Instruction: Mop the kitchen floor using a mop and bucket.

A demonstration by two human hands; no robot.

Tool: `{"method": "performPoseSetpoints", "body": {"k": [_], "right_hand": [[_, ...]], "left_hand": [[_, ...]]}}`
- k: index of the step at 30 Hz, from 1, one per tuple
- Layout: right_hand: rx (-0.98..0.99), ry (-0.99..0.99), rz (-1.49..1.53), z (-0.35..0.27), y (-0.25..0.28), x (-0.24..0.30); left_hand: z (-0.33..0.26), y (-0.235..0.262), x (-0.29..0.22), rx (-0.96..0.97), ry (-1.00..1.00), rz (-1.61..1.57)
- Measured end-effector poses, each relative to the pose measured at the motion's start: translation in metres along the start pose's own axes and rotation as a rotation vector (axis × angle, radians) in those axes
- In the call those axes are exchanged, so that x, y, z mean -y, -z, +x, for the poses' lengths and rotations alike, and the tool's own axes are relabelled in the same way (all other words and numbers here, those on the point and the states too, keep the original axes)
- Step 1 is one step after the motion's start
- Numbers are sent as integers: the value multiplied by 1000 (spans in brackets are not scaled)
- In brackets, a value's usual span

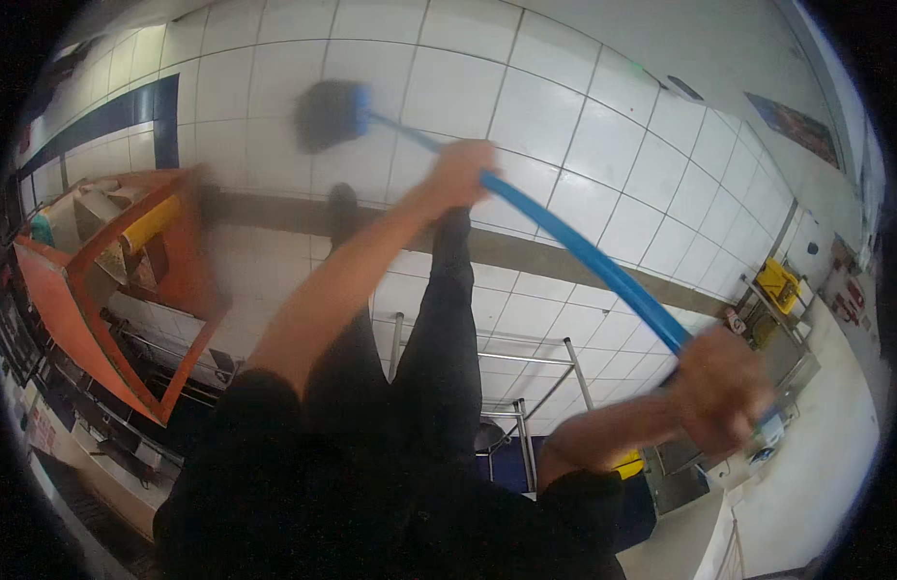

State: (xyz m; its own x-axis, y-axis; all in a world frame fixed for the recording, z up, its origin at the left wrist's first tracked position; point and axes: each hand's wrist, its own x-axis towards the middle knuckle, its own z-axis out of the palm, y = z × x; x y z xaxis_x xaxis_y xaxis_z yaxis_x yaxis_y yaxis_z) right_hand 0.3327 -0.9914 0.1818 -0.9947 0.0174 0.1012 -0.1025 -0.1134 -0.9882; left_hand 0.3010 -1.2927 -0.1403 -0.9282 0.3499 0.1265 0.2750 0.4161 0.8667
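Overhead view, motion-blurred. Both hands grip a long blue broom handle (584,253) running from lower right to upper centre of the frame. Its dark brush head (330,114) sits at upper centre over the white tiled floor (584,145). Likely hazards: the brush could strike the orange cart (101,319) at left, or the handle could knock the metal rack (555,372) near the legs. Left hand (461,172) is closed around the handle's middle; right hand (721,389) is closed around its near end.
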Motion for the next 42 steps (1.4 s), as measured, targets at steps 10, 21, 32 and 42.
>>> {"method": "performPoseSetpoints", "body": {"k": [10, 21, 32, 42], "right_hand": [[322, 113, -451, 29, 14, 102], [705, 2, -210, 29, -71, 87], [931, 139, 357, 19, -218, 58], [733, -112, 536, -111, -354, -110]], "left_hand": [[154, -220, -171, 181, -221, -386], [101, -155, -152, 182, -144, -557], [-75, 85, -86, 3, 118, -238], [-316, 231, 73, -232, 205, 253]]}}
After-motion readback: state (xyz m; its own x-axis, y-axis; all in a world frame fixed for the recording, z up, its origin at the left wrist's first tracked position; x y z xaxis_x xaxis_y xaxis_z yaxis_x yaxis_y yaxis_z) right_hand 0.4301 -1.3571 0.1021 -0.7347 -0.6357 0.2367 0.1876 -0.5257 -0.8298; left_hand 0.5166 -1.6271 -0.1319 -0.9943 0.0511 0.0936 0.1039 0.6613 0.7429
